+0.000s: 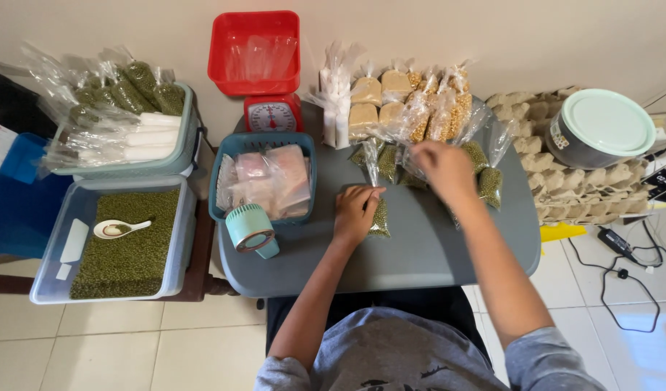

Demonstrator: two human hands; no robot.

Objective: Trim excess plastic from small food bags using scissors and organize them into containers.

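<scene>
Small clear packet of green beans (380, 219) lying on the grey table (420, 253), just below and to the right of the left hand (356, 211), long axis running roughly away from the body, neck end tucked under the fingers. Left hand resting on the upper part of it, fingers curled together and pressed down on the packet's top. Right hand (443, 168) farther up the table, reaching into the cluster of filled bags; fingers bent and bunched on the clear plastic of a green-bean bag (388, 161) (whether pinched on it or only touching, cannot tell). Left hand clearly the nearer to the small packet; right hand apart from it, up and to the right.

Outward from there: more green-bean bags (490, 182) at the right of the right wrist; behind, a row of tan powder bags (367, 90), yellow-kernel bags (449, 108) and white stick-shaped packets (334, 101) standing against the wall. To the left, a teal basket (224, 156) holding pinkish packets, with a small mint-green sealer-like device (250, 229) at its front rim. Behind that, a red kitchen scale (271, 114) with a red tray on top, round dial facing front. Far left, a clear tub of loose green beans (175, 246) with a white spoon (119, 229); above it a second tub (181, 156) of bagged beans and white sticks. At right, stacked egg cartons (565, 185) under a grey bowl with a pale green lid (601, 124).
</scene>
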